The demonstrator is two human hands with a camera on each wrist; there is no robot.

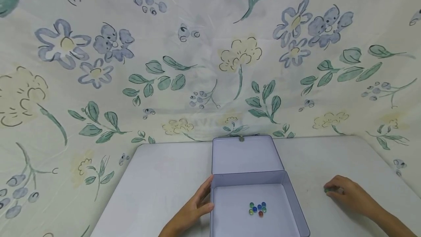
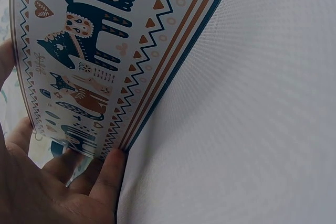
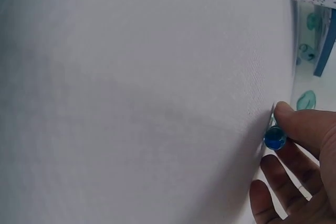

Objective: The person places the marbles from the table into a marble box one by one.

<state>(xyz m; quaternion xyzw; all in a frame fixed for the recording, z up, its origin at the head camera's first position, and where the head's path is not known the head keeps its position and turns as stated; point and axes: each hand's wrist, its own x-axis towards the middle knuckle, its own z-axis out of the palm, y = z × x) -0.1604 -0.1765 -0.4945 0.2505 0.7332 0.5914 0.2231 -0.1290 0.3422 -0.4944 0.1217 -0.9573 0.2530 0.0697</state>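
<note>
A shallow lavender metal box [image 1: 250, 178] lies open on the white table, its lid folded back away from me. Inside it, several glass marbles [image 1: 259, 207] sit in a loose cluster, blue, green, yellowish and one orange-red. My left hand [image 1: 194, 207] rests its fingers and thumb against the outside of the box's left wall, which the left wrist view shows printed with animals and zigzags. Over to the right of the box, my right hand [image 1: 348, 195] pinches a glass marble [image 3: 275, 138] between thumb and fingers, low at the tabletop. It looks blue in the right wrist view.
The white table [image 1: 171, 178] extends on both sides of the box. A floral cloth [image 1: 204, 46] hangs close behind the table's far edge and round its sides. A small round clasp [image 1: 241, 139] sits at the lid's far rim.
</note>
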